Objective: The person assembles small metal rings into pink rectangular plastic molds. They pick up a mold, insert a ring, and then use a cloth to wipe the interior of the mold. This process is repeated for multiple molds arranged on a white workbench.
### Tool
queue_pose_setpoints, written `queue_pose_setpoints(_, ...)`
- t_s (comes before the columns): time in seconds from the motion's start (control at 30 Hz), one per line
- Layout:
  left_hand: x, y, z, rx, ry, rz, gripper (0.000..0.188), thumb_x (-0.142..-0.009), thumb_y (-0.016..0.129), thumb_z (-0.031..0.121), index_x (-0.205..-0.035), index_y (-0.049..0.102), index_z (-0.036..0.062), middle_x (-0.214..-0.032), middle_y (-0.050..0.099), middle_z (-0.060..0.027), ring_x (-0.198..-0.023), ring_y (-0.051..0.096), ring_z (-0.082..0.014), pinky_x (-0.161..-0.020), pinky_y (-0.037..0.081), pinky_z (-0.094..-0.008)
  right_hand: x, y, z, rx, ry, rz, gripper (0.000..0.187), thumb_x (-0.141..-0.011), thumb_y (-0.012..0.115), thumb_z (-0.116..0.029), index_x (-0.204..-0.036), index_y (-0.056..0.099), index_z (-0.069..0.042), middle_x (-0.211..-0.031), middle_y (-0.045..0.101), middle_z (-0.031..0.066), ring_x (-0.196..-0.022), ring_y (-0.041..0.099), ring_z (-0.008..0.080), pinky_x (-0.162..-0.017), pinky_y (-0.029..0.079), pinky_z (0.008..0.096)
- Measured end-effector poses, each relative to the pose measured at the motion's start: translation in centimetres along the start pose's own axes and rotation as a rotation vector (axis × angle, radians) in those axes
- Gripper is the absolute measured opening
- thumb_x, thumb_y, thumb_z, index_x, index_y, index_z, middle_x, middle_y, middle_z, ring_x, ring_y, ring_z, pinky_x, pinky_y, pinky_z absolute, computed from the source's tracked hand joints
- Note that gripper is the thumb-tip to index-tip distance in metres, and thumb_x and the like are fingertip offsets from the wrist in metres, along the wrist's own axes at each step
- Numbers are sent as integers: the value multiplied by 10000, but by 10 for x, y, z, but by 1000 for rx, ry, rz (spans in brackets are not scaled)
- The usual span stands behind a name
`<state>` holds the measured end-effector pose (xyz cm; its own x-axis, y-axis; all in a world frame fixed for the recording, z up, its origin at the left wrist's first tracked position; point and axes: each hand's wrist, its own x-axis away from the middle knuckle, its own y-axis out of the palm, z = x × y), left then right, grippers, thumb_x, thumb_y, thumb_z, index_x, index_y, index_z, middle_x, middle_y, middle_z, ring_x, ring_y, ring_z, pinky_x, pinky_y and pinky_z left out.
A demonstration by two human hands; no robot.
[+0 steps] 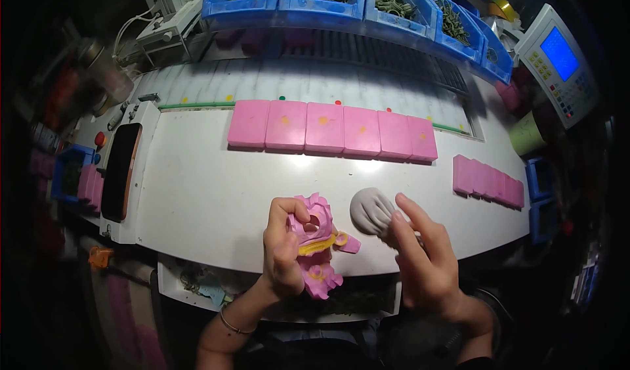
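My left hand (283, 252) is closed round a pink rubber mold (319, 212), which is bent open so that its flaps curl outward and a yellow inner part shows. A small pink flap with a yellow ring (348, 242) sticks out to its right. In my right hand (430, 258), between thumb and fingers, is a round grey cloth pouch (371, 210) with gathered folds. The pouch is apart from the mold, just to its right, and my fingers cover part of it. Both hands are above the front edge of the white worktop (190, 193).
A row of pink blocks (325, 127) lies across the worktop, and a smaller row (487, 181) lies at right. Blue bins (321, 5) of small green pieces hang at the back. A phone (123, 173) lies at left; a keypad with screen (558, 61) stands at right. Below is an open drawer (177, 284).
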<state>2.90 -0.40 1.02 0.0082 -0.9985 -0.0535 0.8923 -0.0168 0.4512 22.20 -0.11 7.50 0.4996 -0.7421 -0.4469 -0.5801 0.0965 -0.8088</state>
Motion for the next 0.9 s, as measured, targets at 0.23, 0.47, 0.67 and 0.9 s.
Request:
queue_pose_setpoints(0.23,-8,2,-2,-186,171,95,334,-778,344,287,-910,386,-17,-811,440,-101,-742,409,-155,-714,387,-279,-4,20,-24,214,-191,-39,356,-782,546,-86,-1132,607,-64,-1159,603,84,-784,534,156,-590,358,241)
queue_pose_setpoints(0.47,-10,5,3,-238,220,102,324,-738,343,236,-915,384,-32,-853,433,-119,-760,403,-169,-754,387,-295,1,35,-25,284,-215,24,440,-701,570,-96,-1140,609,-87,-1185,589,67,-744,521,151,-600,359,220)
queue_pose_setpoints(0.67,-7,1,-3,-190,223,109,317,-736,349,216,-922,387,-38,-868,427,-119,-784,398,-171,-775,378,-300,2,24,-21,179,-200,26,474,-683,579,-74,-1157,594,-64,-1212,567,105,-749,534,166,-636,409,268)
queue_pose_setpoints(0.9,-4,-5,-9,-226,201,102,337,-770,379,253,-938,405,-38,-877,440,-111,-784,416,-162,-743,391,-282,-1,28,-27,-1,-123,9,479,-676,569,-75,-1154,594,-58,-1209,567,109,-748,549,169,-651,414,255)
